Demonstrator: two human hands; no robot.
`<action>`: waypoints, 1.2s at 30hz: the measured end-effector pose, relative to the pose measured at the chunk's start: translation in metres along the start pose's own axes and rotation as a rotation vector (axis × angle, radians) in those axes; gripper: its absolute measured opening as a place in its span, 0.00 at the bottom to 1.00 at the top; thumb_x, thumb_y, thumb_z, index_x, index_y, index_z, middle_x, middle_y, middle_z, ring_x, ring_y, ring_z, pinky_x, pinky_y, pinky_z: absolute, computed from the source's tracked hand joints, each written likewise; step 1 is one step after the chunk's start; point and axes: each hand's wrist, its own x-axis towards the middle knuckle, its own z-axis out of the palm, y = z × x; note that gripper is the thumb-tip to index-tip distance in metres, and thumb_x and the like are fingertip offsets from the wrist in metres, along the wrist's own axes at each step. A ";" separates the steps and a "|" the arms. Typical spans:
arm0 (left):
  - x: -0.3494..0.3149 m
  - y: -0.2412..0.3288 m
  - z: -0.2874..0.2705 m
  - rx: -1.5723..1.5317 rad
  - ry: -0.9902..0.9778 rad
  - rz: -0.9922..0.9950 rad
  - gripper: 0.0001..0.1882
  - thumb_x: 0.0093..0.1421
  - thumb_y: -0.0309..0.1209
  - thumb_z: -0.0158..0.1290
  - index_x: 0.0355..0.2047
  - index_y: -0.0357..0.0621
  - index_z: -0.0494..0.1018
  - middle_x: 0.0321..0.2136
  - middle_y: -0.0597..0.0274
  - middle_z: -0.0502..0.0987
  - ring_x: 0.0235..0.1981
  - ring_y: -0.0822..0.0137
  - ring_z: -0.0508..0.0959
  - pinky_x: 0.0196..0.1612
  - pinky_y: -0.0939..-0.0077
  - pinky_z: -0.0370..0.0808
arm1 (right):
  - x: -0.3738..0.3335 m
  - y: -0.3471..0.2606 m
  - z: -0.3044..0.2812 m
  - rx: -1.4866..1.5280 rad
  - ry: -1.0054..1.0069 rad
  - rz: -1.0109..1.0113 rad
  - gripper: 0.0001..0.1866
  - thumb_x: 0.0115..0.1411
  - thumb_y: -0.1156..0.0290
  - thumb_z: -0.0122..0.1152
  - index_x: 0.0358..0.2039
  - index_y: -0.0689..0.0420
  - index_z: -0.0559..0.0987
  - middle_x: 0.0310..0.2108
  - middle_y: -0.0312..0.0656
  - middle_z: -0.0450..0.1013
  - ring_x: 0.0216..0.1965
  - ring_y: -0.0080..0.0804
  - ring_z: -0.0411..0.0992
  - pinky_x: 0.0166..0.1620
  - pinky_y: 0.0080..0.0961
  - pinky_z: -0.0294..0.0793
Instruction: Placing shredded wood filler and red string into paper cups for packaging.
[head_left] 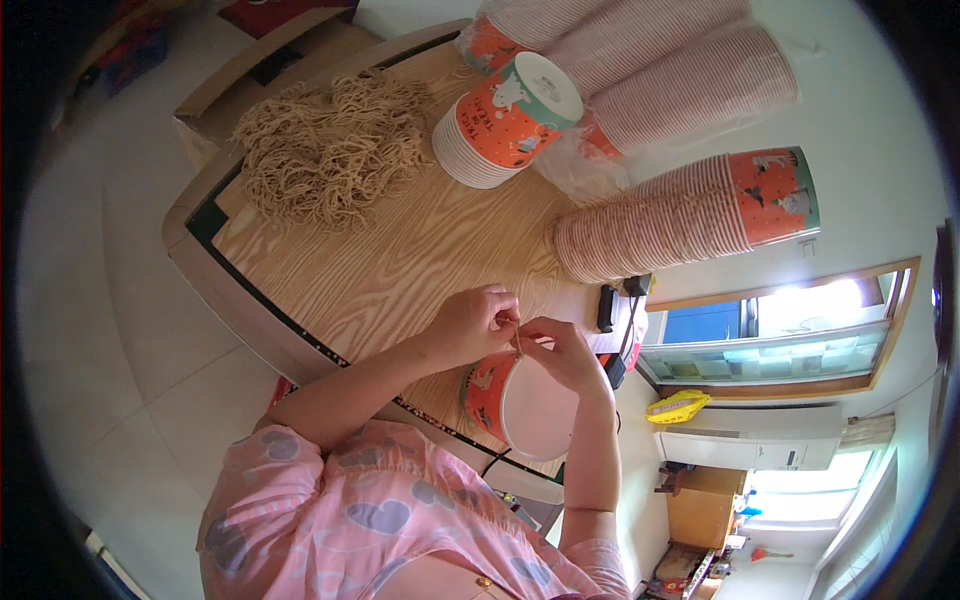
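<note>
Pinching twine [518, 343], both hands [470, 322] [563, 352] meet beside a white-lined orange cup [487, 398]

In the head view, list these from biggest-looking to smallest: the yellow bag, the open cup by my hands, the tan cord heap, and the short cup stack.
1. Tan cord heap
2. Short cup stack
3. Open cup
4. Yellow bag, which lies farther off, so its true size is unsure.
</note>
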 end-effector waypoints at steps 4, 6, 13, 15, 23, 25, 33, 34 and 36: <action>0.005 0.004 0.001 -0.051 -0.022 -0.090 0.07 0.50 0.25 0.55 0.31 0.41 0.73 0.23 0.62 0.72 0.22 0.71 0.73 0.27 0.78 0.70 | 0.002 0.012 0.002 0.120 0.045 0.007 0.06 0.57 0.75 0.57 0.31 0.64 0.77 0.27 0.39 0.75 0.31 0.23 0.73 0.37 0.20 0.73; 0.004 0.004 0.000 -0.179 -0.097 -0.141 0.08 0.50 0.25 0.55 0.32 0.41 0.73 0.23 0.64 0.72 0.23 0.73 0.73 0.28 0.79 0.70 | 0.002 0.015 0.001 0.177 0.107 0.051 0.05 0.57 0.76 0.57 0.31 0.65 0.77 0.27 0.38 0.75 0.31 0.22 0.72 0.37 0.18 0.72; 0.011 -0.014 0.022 -0.422 -0.258 -0.453 0.11 0.51 0.29 0.59 0.35 0.39 0.76 0.24 0.65 0.77 0.26 0.77 0.73 0.32 0.80 0.71 | 0.007 0.016 0.005 0.327 0.275 0.051 0.04 0.59 0.76 0.55 0.30 0.63 0.77 0.24 0.34 0.73 0.27 0.18 0.70 0.33 0.15 0.70; 0.010 -0.014 0.029 -0.432 -0.246 -0.420 0.11 0.51 0.30 0.60 0.33 0.39 0.77 0.24 0.65 0.77 0.26 0.77 0.73 0.32 0.80 0.71 | 0.008 0.014 0.005 0.343 0.285 0.043 0.04 0.59 0.76 0.55 0.30 0.63 0.76 0.24 0.34 0.73 0.26 0.17 0.69 0.32 0.14 0.69; 0.007 -0.015 0.025 -0.263 -0.101 -0.384 0.09 0.52 0.31 0.59 0.27 0.37 0.78 0.19 0.66 0.76 0.21 0.78 0.71 0.27 0.80 0.70 | 0.010 0.024 0.000 0.703 0.508 0.094 0.04 0.61 0.74 0.53 0.29 0.59 0.73 0.20 0.31 0.66 0.21 0.16 0.66 0.31 0.24 0.78; 0.004 -0.015 0.026 -0.328 -0.033 -0.391 0.12 0.51 0.34 0.59 0.28 0.36 0.78 0.17 0.61 0.76 0.20 0.74 0.74 0.28 0.76 0.72 | 0.011 0.030 0.000 0.693 0.472 0.072 0.05 0.61 0.73 0.53 0.30 0.60 0.74 0.20 0.32 0.67 0.22 0.17 0.67 0.30 0.22 0.77; 0.010 -0.021 0.028 -0.360 0.073 -0.390 0.10 0.54 0.33 0.58 0.28 0.37 0.77 0.19 0.64 0.76 0.20 0.77 0.71 0.25 0.79 0.69 | 0.008 0.036 0.005 0.361 0.340 0.034 0.07 0.58 0.70 0.58 0.32 0.61 0.76 0.24 0.33 0.72 0.25 0.18 0.69 0.30 0.16 0.70; 0.012 -0.019 0.026 -0.382 0.115 -0.355 0.10 0.54 0.32 0.57 0.28 0.36 0.77 0.19 0.64 0.76 0.20 0.78 0.71 0.25 0.79 0.69 | 0.010 0.034 0.007 0.362 0.340 0.031 0.07 0.58 0.70 0.58 0.32 0.61 0.76 0.24 0.33 0.72 0.25 0.18 0.69 0.30 0.16 0.70; 0.014 -0.016 0.025 -0.399 0.137 -0.315 0.10 0.54 0.32 0.57 0.28 0.35 0.77 0.20 0.63 0.77 0.20 0.77 0.72 0.25 0.78 0.69 | 0.012 0.027 0.011 0.323 0.361 -0.006 0.09 0.58 0.69 0.59 0.37 0.60 0.78 0.24 0.33 0.73 0.25 0.17 0.68 0.30 0.15 0.69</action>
